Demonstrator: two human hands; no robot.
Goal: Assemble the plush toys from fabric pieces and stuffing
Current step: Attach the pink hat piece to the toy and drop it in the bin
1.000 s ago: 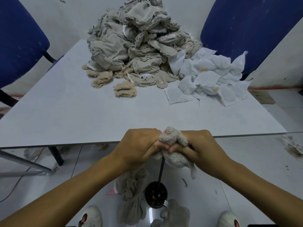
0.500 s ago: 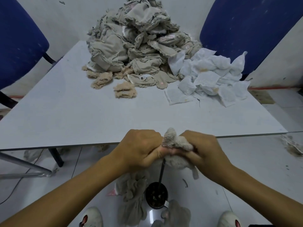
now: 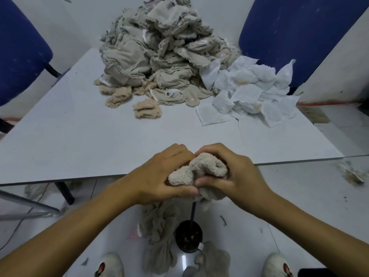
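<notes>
Your left hand (image 3: 159,176) and right hand (image 3: 235,174) both clenched around one beige plush piece (image 3: 199,172), one fabric pile (image 3: 159,56) on table (image 3: 79,136), two blue chairs (image 3: 295,29), one black cup (image 3: 188,238) on floor, contents unclear.

Setting: you are at a small hand-assembly workstation, the sort found in a toy-making workshop, not a home. Evidence: your plain white table (image 3: 79,136) carries a tall heap of beige cut fabric pieces (image 3: 155,56) with raw, frayed edges. Beside the heap lies a spread of white pouches (image 3: 249,90), and several tan fuzzy pieces (image 3: 146,109) lie in front of it. Two blue chairs (image 3: 295,31) stand against bare white walls. The tiled floor (image 3: 299,196) under your table holds more beige pieces (image 3: 159,232), loose scraps, and a black-based rod stand (image 3: 189,237).
</notes>
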